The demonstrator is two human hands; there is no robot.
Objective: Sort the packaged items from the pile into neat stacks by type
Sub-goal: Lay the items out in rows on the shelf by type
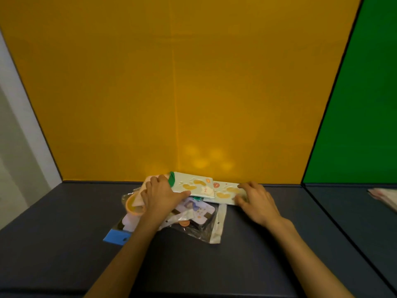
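Against the yellow backboard, the left hand (160, 195) is pinching one pale green flat pack (193, 186) while the right hand (256, 201) is gripping its twin (227, 193), both seemingly light, stiff and slick, best taken by their edges.

Dark mat (64, 244) under packet pile (193, 214), papers (384, 196) right.

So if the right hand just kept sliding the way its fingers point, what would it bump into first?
The right hand points up and left, fingers already on a pale green packet. Going on, it would probably push that into the matching packet under the left hand; depth is unclear.
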